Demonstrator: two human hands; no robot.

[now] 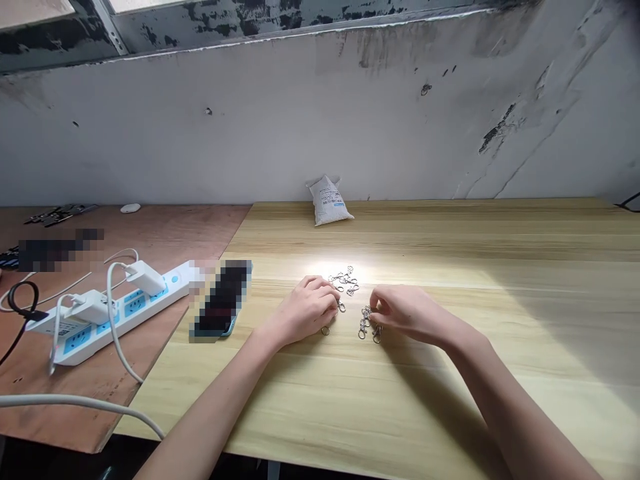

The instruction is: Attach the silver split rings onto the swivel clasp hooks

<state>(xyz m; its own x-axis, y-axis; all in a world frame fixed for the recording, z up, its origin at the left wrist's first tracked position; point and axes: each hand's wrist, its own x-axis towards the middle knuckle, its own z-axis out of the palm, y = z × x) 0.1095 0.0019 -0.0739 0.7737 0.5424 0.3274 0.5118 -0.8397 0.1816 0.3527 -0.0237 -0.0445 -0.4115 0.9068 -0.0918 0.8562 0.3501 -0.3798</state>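
Observation:
Several small silvery snap-hook clasps with rings (347, 280) lie in a loose pile on the wooden tabletop, just beyond my hands. My left hand (315, 303) rests beside this pile, fingers together and curled down. A clasp end (341, 307) shows at its fingertips and a small ring (325, 330) shows below the hand; what lies under the fingers is hidden. My right hand (405, 312) is closed in a pinch at a second small group of metal clasps (364, 327), its thumb and fingertips touching one of them.
A white printed packet (330, 202) stands near the wall. Left of my arms lies a phone (223, 300), partly blurred out. A white power strip (130, 310) with plugged-in chargers and cables sits on the reddish board (165, 233). A cable (85, 401) crosses the near left edge.

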